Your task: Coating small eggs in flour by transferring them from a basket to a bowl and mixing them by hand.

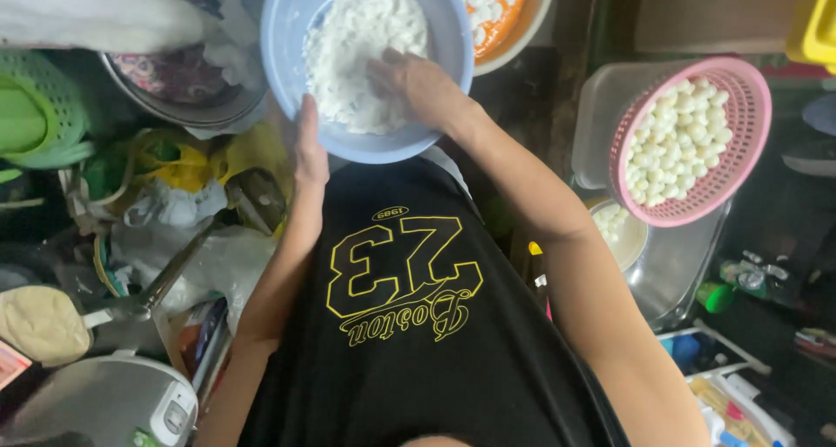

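1. While the right hand (418, 85) presses open-fingered into the white floury mass (361, 50), the left hand (309, 146) grips the rim of the pale blue bowl (287, 29) holding it.
2. Mixing looks underway; turning the mass next calls for a steady bowl.
3. One pink basket (749, 107) of small white balls sits well apart.

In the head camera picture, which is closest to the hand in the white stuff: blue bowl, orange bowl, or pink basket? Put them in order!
From the right hand:
1. Blue bowl, around the hand.
2. Orange bowl, just behind, upper right.
3. Pink basket, far right.
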